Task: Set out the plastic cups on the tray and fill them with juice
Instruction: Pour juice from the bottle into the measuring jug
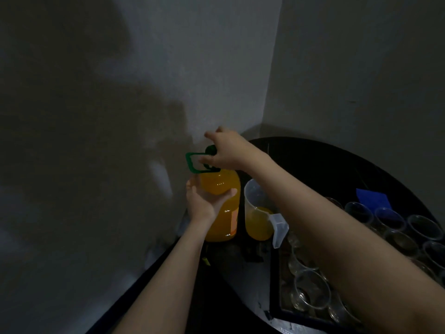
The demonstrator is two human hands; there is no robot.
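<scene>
Here, filling the lower right of the frame: a dark round table (325, 160) pushed into a wall corner. Sitting on it at lower right, a dark tray (277, 307) carrying clear plastic cups (310, 290), standing upright in rows and looking empty, so setting-out appearing largely done and filling not yet begun. Standing at centre, near the table's left edge, a big juice bottle (222, 210) of orange liquid with a green carry handle (192, 162) at its neck. Just beside it on the right, a clear measuring jug (258, 210), holding some juice already, spout and handle pointing toward the tray. Lying at far right behind the cups, a small blue sheet (373, 198).

Reaching in from below, the left hand (204, 201), fingers and thumb curling round the bottle's shoulder and steadying it. Crossing over the jug, the right hand (226, 150), fingertips pinching at the green cap (210, 149) on top; opening or closing, impossible to say.

Judging by this: jug partly charged, cups waiting, all the pouring into cups remaining.
</scene>
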